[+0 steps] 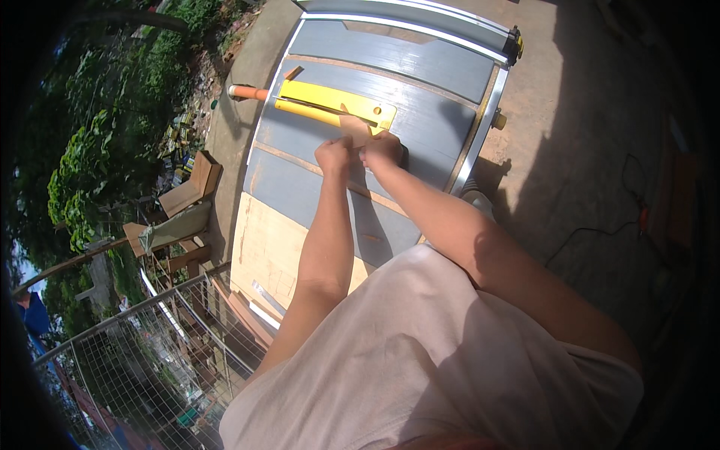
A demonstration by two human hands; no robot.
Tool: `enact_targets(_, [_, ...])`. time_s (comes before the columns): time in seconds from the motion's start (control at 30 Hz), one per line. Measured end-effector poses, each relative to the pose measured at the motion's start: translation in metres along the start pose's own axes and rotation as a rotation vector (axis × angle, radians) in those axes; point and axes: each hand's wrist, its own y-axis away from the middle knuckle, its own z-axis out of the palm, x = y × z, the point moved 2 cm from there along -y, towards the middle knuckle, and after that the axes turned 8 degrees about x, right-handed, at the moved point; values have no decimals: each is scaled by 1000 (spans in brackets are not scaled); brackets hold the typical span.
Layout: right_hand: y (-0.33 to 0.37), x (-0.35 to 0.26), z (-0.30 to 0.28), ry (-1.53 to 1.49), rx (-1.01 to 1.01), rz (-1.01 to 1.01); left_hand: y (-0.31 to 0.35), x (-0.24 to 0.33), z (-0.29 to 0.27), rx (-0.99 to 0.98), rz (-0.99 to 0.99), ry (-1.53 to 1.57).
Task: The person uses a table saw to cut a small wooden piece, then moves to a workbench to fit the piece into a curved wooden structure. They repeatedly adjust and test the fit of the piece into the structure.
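Observation:
Both hands are together over a grey saw table (pixel 442 135), at the near edge of its yellow insert plate (pixel 322 94). A small flat piece of wood (pixel 355 130) lies between them, its far end over the plate near the dark slot. My left hand (pixel 335 156) is closed at the left side of the wood, fingers curled. My right hand (pixel 382 151) is closed against its right side, fingertips bent inward. A dark shape partly hidden behind my right hand cannot be made out. A small wood offcut (pixel 293 73) lies beyond the plate.
A metal fence rail (pixel 420 22) spans the table's far end. An orange pipe (pixel 247 92) juts from the left edge. A pale plywood board (pixel 262 238) lies nearer me. Wood scraps (pixel 191 186) and wire mesh (pixel 150 352) are left; a black cord (pixel 592 230) is right.

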Motion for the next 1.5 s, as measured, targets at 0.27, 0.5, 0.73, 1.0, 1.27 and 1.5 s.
enact_targets(0.27, [7,-10,-3,17,-17,29,-1,3,-2,-3,-9,5])
enact_targets(0.5, [6,-11,1,19,1,19,0,7,-3,6,2,-14])
enact_targets(0.73, [0,-4,9,25,-14,-14,-3,7,-4,15,-8,-7])
enact_targets(1.0, [-3,-2,15,22,23,-29,0,14,-5,24,16,-41])
enact_targets(1.27, [-5,-1,19,15,21,-31,-8,11,-6,29,28,-60])
enact_targets(1.5, [-4,-3,22,25,28,-19,-3,18,-6,21,-23,20])
